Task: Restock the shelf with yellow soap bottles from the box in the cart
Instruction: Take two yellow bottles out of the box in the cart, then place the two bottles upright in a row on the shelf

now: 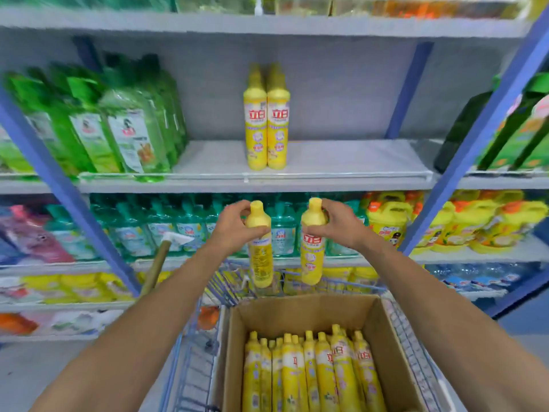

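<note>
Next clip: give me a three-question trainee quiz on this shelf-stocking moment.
1. True or false: the left hand and right hand each grip a yellow bottle.
2. How many upright yellow bottles stand on the grey shelf above the hands? A one, B two, C four.
3. Fill in: spare bottles sit in a cardboard ____.
Key: 1 true; 2 B; 3 box.
</note>
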`<action>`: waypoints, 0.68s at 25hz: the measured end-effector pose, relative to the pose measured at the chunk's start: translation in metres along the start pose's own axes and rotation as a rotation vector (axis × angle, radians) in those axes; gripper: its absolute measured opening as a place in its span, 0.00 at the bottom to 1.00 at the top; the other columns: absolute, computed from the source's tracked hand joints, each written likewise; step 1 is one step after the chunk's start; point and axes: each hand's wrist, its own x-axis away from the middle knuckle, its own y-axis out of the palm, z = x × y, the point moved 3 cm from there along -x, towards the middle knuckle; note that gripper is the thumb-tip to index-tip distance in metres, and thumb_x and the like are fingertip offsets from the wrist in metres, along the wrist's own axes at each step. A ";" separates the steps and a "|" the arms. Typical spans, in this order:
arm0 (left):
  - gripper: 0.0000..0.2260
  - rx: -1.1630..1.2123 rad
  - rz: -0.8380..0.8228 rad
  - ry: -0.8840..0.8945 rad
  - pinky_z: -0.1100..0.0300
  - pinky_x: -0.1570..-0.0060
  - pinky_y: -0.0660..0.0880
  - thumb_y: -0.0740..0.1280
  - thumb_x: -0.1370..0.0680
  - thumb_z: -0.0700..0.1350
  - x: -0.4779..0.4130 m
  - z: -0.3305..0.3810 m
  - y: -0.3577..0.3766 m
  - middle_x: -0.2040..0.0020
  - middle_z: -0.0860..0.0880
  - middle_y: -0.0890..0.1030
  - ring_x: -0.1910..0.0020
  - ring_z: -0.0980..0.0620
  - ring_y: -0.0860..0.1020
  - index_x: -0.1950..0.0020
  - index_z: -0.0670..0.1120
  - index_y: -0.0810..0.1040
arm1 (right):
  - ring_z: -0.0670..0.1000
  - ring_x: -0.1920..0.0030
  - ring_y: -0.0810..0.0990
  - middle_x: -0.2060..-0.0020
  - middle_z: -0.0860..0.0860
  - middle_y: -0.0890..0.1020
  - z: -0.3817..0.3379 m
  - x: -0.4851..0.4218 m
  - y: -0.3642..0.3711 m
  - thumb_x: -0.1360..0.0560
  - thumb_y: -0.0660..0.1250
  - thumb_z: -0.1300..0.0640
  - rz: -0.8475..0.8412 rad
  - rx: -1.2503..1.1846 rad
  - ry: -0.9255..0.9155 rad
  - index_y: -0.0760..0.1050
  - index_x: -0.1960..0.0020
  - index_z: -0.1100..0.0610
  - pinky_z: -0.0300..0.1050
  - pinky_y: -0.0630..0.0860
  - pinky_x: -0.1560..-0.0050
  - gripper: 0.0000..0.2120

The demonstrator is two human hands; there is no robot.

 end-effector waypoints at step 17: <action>0.19 -0.032 0.260 0.307 0.50 0.45 0.81 0.82 0.33 0.43 -0.147 0.198 -0.101 0.51 0.47 0.85 0.49 0.49 0.83 0.45 0.44 0.82 | 0.50 0.49 0.85 0.50 0.51 0.86 -0.142 -0.172 -0.133 0.34 0.83 0.53 0.134 -0.324 -0.381 0.80 0.44 0.57 0.47 0.82 0.47 0.23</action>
